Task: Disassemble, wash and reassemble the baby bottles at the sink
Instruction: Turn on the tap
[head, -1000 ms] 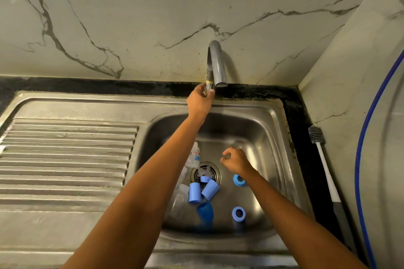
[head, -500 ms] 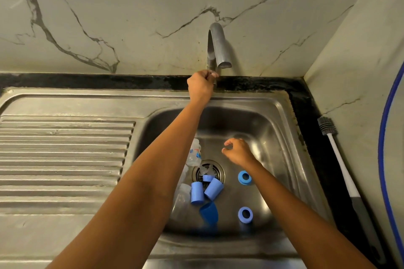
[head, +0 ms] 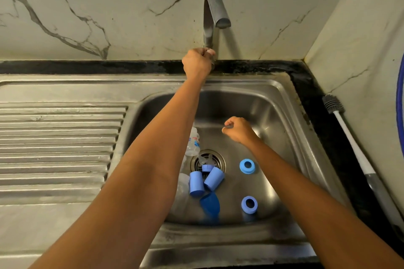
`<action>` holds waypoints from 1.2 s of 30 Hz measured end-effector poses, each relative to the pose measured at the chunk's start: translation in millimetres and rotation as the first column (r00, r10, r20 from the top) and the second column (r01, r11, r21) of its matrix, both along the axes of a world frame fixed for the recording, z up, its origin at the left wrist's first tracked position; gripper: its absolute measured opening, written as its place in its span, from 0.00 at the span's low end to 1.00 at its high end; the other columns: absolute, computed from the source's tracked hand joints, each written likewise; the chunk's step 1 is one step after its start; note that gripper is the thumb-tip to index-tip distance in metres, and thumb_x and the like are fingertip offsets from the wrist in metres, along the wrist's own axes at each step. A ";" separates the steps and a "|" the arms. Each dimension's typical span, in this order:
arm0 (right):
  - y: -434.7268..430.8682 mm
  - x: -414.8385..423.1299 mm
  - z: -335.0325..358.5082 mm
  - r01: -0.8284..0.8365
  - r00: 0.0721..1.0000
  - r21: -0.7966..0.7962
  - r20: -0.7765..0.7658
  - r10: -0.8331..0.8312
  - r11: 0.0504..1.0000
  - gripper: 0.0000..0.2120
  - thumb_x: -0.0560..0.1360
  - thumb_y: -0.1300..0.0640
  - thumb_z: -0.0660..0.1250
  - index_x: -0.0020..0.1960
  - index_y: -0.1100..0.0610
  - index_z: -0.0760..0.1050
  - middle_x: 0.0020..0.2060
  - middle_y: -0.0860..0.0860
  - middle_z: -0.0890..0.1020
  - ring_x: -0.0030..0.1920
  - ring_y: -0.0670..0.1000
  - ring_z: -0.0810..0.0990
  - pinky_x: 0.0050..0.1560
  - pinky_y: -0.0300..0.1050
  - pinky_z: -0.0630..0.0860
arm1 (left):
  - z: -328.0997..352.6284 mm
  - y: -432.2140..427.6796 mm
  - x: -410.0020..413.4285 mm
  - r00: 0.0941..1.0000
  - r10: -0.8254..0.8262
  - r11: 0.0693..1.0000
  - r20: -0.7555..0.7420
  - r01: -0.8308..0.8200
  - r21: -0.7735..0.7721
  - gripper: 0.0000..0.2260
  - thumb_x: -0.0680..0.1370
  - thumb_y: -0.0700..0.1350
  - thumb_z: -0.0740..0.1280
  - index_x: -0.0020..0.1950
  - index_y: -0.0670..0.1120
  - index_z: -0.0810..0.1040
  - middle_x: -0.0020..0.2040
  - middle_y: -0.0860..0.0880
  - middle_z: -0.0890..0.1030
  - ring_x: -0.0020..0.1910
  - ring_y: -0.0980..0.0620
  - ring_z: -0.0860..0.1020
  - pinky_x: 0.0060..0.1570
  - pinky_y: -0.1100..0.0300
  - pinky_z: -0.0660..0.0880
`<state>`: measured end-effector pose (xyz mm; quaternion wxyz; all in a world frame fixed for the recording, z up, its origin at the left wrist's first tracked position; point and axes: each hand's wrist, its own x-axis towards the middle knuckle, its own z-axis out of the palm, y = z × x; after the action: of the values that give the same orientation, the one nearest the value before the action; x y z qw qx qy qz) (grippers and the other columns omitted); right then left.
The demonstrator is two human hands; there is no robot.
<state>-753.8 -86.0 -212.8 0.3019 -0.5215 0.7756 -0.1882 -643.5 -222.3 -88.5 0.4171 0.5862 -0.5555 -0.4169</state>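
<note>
Reaching to the back of the sink (head: 273, 98), the left grip (head: 197, 63) is clenched around the base of the grey tap (head: 215, 13), whose spout curves out over the basin. The right grip (head: 237, 130) hangs above the basin floor with its fingers curled in; whether they pinch something small at the fingertips cannot be told.

The bottle parts lie loose in the basin. Two light blue caps (head: 196, 183) lean together just in front of the drain (head: 207, 161), with a small blue piece (head: 206, 167) at the drain's edge and a clear teat (head: 205, 157) lying on the grate. A darker blue cap (head: 209, 203) lies nearer the front wall. Two blue screw rings (head: 247, 166) lie apart from the caps, on the right under the right forearm's line. A clear bottle (head: 193, 143) with printed marks lies left of the drain, and a second clear bottle (head: 180, 192) lies nearer the front; the left forearm crosses above both and hides much of them.

A ribbed draining board (head: 59, 137) fills the left. On the black counter (head: 87, 66) strip to the right lies a bottle brush (head: 349, 140) with a white handle, its bristles toward the wall. A blue hose (head: 401, 105) runs down the right edge, against the marble wall (head: 109, 6).
</note>
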 end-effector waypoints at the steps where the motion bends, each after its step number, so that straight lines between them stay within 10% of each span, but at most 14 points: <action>1: -1.0 0.3 -0.9 0.000 1.000 -0.005 -0.004 0.000 1.000 0.14 0.75 0.58 0.67 0.59 0.60 0.76 0.57 0.57 0.79 0.55 0.55 0.78 0.50 0.40 0.72 | -0.6 0.0 0.1 1.000 0.004 1.000 0.002 -0.004 -0.007 0.08 0.80 0.48 0.66 0.52 0.49 0.83 0.48 0.48 0.83 0.45 0.52 0.82 0.47 0.62 0.79; 36: 4.4 -2.1 22.8 -0.038 0.987 -0.097 -0.156 0.023 0.995 0.18 0.73 0.62 0.66 0.59 0.71 0.75 0.56 0.66 0.79 0.58 0.64 0.76 0.57 0.58 0.75 | -11.5 -6.9 3.9 0.993 0.005 0.999 -0.116 -0.011 -0.053 0.10 0.79 0.45 0.67 0.58 0.45 0.81 0.52 0.46 0.84 0.46 0.56 0.80 0.52 0.57 0.80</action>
<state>-755.8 -81.6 -190.0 0.2172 -0.5608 0.7782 -0.1809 -639.6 -229.1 -100.0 0.4659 0.5519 -0.5390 -0.4334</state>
